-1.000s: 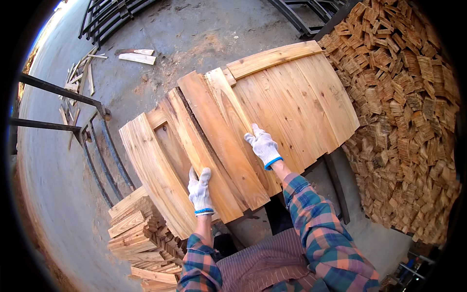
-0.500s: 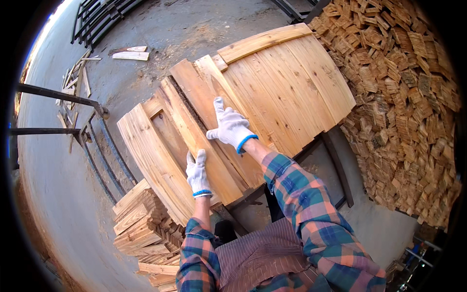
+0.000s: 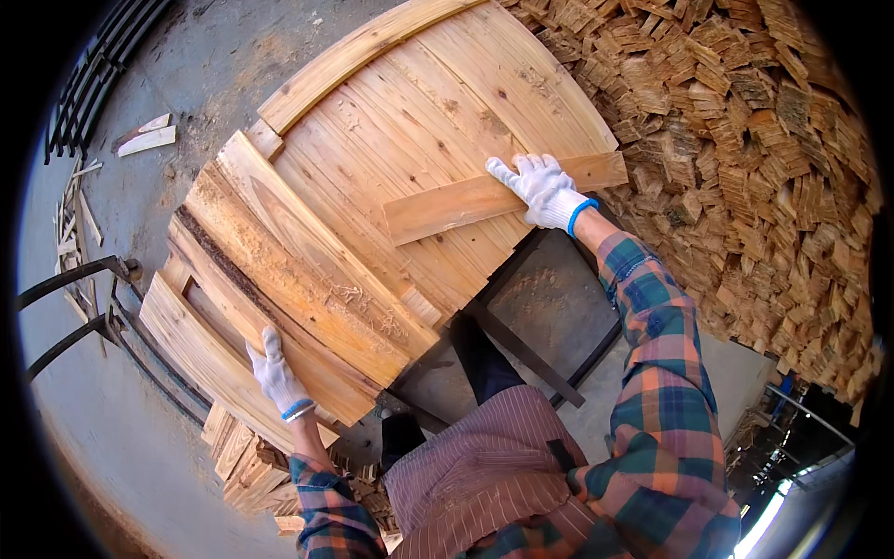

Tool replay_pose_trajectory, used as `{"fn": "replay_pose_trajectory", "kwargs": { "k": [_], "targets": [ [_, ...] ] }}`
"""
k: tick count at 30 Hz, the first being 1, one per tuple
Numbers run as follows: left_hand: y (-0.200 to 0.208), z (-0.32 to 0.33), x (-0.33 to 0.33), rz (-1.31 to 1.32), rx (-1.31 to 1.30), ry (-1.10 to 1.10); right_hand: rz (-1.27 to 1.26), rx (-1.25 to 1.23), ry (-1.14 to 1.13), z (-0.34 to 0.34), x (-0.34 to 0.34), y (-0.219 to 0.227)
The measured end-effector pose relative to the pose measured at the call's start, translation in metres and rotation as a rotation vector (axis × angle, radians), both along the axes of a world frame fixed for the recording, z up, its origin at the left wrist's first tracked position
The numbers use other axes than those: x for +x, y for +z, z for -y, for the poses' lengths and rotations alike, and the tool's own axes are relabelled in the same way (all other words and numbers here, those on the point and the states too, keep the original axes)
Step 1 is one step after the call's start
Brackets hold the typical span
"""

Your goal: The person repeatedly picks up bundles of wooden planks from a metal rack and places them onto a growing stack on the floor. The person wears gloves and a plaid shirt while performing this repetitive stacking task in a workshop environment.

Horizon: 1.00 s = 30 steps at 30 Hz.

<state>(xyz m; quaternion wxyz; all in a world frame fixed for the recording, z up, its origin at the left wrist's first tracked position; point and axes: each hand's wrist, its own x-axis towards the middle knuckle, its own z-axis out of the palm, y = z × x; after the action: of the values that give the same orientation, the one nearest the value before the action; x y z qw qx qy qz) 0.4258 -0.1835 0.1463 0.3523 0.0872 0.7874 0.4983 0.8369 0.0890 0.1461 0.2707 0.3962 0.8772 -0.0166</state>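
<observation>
White knitted gloves with blue cuffs cover both hands. My right hand (image 3: 548, 193) grips a short, flat wooden board (image 3: 447, 207) from above, its thumb stretched along the board and its fingers over the far edge. That board lies slanted across a wide surface of pale planks (image 3: 391, 121). At the left, my left hand (image 3: 277, 374) rests open with fingers extended at the edge of a long plank (image 3: 233, 303). Between the hands lies a rough-faced board (image 3: 298, 279) sprinkled with shavings, beside a dark, bark-edged strip. Beneath the planks, a dark metal frame shows in part.
A high heap of cut wood pieces (image 3: 708, 168) fills the right side. Near my left forearm stands a stack of wood offcuts (image 3: 244, 456). Black metal bars (image 3: 79, 279) jut in from the left. Thin scraps (image 3: 74, 219) lie on the grey floor.
My right hand has moved right, taking a board off the left planks onto the wide planked surface. A rough, shavings-covered face now shows there. My left hand stays near the left planks.
</observation>
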Motion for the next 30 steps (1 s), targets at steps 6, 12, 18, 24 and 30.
{"fn": "replay_pose_trajectory", "kwargs": {
  "k": [6,12,18,24,30],
  "targets": [
    [-0.007,0.011,-0.02,-0.12,-0.149,-0.038,-0.082,-0.152,0.028,-0.016,-0.003,0.007],
    [-0.013,0.01,-0.015,-0.159,-0.173,-0.065,-0.259,-0.118,0.222,-0.013,0.033,-0.012],
    [-0.01,0.006,0.002,-0.11,-0.174,0.005,-0.299,-0.057,0.226,-0.02,0.041,-0.014],
    [-0.023,0.017,-0.005,-0.042,0.006,0.03,-0.337,-0.076,0.155,-0.013,0.028,-0.01],
    [-0.018,0.007,-0.023,-0.332,-0.325,0.008,-0.627,-0.387,-0.13,0.04,-0.111,0.02]
  ]
}}
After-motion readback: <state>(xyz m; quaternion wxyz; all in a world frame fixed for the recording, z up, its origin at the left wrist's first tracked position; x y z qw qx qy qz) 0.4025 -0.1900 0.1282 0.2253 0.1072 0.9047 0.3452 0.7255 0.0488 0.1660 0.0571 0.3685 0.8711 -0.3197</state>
